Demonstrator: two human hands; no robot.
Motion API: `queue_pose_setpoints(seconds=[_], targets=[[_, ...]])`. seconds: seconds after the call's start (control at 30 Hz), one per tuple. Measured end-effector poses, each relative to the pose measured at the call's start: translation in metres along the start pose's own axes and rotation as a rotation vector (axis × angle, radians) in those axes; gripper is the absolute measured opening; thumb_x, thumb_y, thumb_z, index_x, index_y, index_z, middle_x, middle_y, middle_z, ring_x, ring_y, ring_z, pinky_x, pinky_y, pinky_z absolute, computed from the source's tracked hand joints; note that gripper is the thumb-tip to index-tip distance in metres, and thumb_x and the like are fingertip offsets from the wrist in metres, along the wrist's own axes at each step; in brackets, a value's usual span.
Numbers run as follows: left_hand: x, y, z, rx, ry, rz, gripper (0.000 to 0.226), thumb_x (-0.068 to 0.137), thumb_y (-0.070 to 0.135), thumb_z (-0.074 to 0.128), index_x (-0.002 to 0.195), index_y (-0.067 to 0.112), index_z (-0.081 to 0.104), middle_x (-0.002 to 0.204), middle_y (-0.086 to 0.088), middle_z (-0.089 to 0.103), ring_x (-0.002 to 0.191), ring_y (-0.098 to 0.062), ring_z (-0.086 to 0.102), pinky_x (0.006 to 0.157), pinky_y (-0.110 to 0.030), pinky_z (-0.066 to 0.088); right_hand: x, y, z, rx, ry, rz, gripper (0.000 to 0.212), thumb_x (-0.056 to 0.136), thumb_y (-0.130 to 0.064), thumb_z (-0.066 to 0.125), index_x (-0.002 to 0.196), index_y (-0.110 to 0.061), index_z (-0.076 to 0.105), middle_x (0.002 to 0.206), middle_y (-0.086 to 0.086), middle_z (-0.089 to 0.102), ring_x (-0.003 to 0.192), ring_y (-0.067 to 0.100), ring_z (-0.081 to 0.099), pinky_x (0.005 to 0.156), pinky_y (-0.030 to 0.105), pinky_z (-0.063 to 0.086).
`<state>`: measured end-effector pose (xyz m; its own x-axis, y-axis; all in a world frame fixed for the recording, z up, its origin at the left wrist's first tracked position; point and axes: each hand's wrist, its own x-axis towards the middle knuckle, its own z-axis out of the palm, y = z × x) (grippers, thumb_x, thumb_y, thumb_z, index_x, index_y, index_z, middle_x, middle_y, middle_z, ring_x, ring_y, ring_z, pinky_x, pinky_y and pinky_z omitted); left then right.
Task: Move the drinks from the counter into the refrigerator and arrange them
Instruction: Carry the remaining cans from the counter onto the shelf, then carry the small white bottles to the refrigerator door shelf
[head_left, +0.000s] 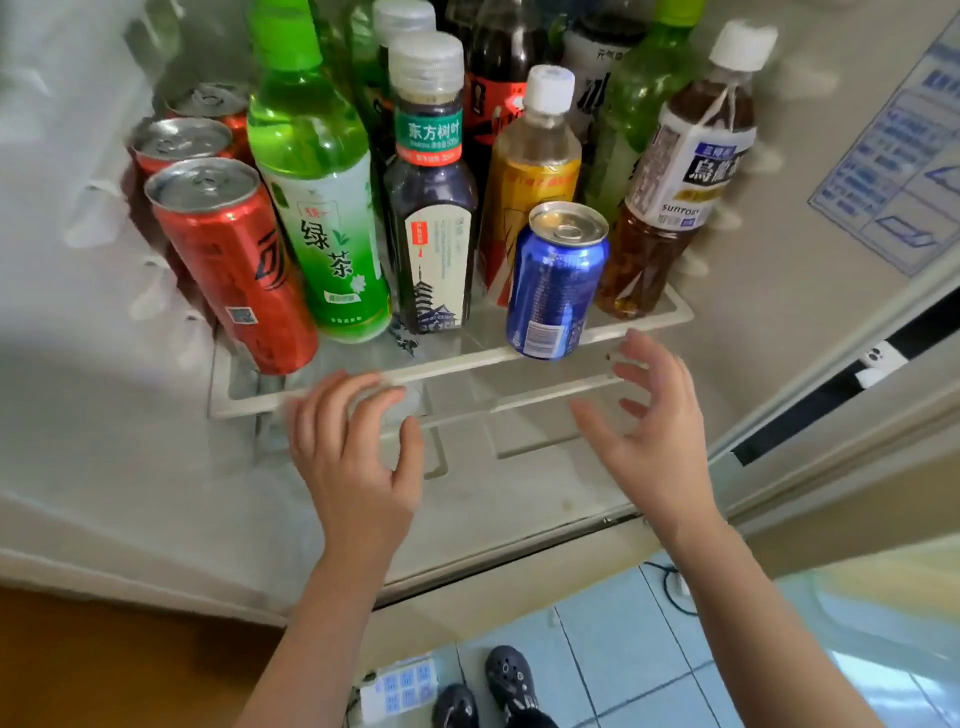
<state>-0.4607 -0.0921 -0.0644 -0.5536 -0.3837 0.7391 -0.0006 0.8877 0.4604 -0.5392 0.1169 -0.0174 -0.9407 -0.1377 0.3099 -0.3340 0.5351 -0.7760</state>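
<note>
Looking down into the refrigerator (769, 322), we found its glass shelf (447, 366) crowded with drinks, all standing upright. Three red cans (231, 260) lined the left side, one behind another, their tops sealed. Beside the front one stood a green tea bottle (317, 208) holding pale green liquid. Next came a dark tea bottle (431, 218) with a pagoda on its label, then a yellow-labelled bottle (530, 171) with a white cap. A blue can (558, 280) stood at the shelf's front edge, ahead of the yellow-labelled bottle, its tab unopened. To its right rose a Suntory oolong tea bottle (675, 182) filled with brown tea. Behind this row stood more bottles, among them a dark bottle with a red label (493, 88) and a clear green bottle (636, 104); the others were too hidden to tell. Our left hand (353, 457) hovered at the shelf's front rim, fingers spread, holding nothing. Our right hand (649, 431), fingers apart and loosely curved, hung just right of the blue can without touching it, also empty. Below, dark shoes (511, 675) stood on blue floor tiles (623, 639).
</note>
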Motion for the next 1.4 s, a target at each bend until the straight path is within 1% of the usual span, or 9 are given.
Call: queue_pose_setpoints(seconds=[0.1,0.2,0.3,0.5,0.73,0.83,0.93,1.23,1.4], targets=[[-0.024,0.011,0.013,-0.128,0.021,0.055,0.013,0.080,0.004,0.062,0.090,0.000,0.068,0.112,-0.014,0.055,0.112,-0.036,0.050,0.106,-0.038,0.032,-0.034,0.024,-0.009,-0.004,0.006,0.086,0.058,0.080,-0.019,0.072,0.131,-0.017,0.046,0.121,-0.008,0.050,0.104,0.007,0.056,0.083,0.025,0.048],[-0.053,0.030,0.025,-0.274,-0.128,0.028,0.013,0.082,0.007,0.060,0.093,0.002,0.066,0.110,-0.013,0.056,0.107,-0.029,0.052,0.102,-0.029,0.033,-0.076,0.050,-0.020,0.038,-0.031,0.244,0.050,0.082,-0.016,0.070,0.126,-0.026,0.050,0.109,-0.011,0.060,0.093,0.001,0.060,0.075,0.017,0.048],[-0.085,0.052,0.034,-0.413,-0.460,-0.102,0.017,0.085,0.011,0.056,0.100,0.007,0.063,0.107,-0.003,0.060,0.102,-0.018,0.054,0.095,-0.019,0.037,-0.126,0.081,-0.037,-0.015,-0.108,0.379,0.041,0.083,-0.015,0.068,0.118,-0.030,0.055,0.095,-0.015,0.065,0.086,-0.001,0.062,0.074,0.014,0.047],[-0.168,0.081,0.048,-0.388,-1.190,-0.140,0.026,0.090,0.019,0.061,0.116,0.015,0.059,0.113,0.007,0.056,0.103,-0.011,0.054,0.086,-0.025,0.043,-0.265,0.150,-0.072,-0.249,-0.195,0.775,0.030,0.086,-0.019,0.063,0.116,-0.020,0.063,0.085,-0.014,0.062,0.080,0.005,0.060,0.076,0.019,0.044],[-0.301,0.108,0.018,-0.180,-1.707,-0.082,0.029,0.094,0.032,0.053,0.120,0.019,0.057,0.119,0.003,0.060,0.096,-0.009,0.055,0.081,-0.025,0.043,-0.491,0.170,-0.118,-0.209,-0.280,1.321,0.034,0.092,-0.031,0.053,0.125,-0.021,0.056,0.111,-0.002,0.065,0.105,0.018,0.060,0.088,0.026,0.045],[-0.375,0.129,-0.016,-0.007,-1.961,0.081,0.027,0.095,0.032,0.052,0.116,0.019,0.059,0.120,-0.003,0.061,0.109,-0.019,0.057,0.088,-0.025,0.041,-0.602,0.158,-0.138,-0.124,-0.202,1.496,0.034,0.094,-0.031,0.051,0.125,-0.017,0.056,0.120,0.004,0.064,0.111,0.020,0.059,0.092,0.026,0.044],[-0.440,0.156,-0.062,0.067,-2.128,0.181,0.012,0.095,0.036,0.050,0.095,0.026,0.056,0.110,-0.002,0.062,0.100,-0.015,0.056,0.079,-0.022,0.037,-0.702,0.139,-0.148,0.001,-0.011,1.645,0.032,0.093,-0.026,0.054,0.121,-0.013,0.059,0.116,0.009,0.066,0.106,0.024,0.063,0.095,0.031,0.046],[-0.559,0.235,-0.150,0.251,-2.300,0.521,0.030,0.093,0.037,0.052,0.115,0.017,0.058,0.117,-0.002,0.062,0.108,-0.019,0.057,0.093,-0.028,0.044,-0.903,0.086,-0.161,0.240,0.348,1.922,0.030,0.092,-0.023,0.055,0.118,-0.008,0.060,0.115,0.010,0.066,0.106,0.026,0.063,0.091,0.030,0.045],[-0.588,0.290,-0.145,0.256,-2.367,0.517,0.024,0.087,0.036,0.055,0.077,0.015,0.052,0.079,-0.006,0.052,0.071,-0.017,0.045,0.061,-0.028,0.031,-0.949,0.085,-0.167,0.380,0.591,1.981,0.014,0.092,-0.016,0.052,0.093,-0.011,0.066,0.081,0.002,0.068,0.082,0.021,0.068,0.064,0.021,0.043]])
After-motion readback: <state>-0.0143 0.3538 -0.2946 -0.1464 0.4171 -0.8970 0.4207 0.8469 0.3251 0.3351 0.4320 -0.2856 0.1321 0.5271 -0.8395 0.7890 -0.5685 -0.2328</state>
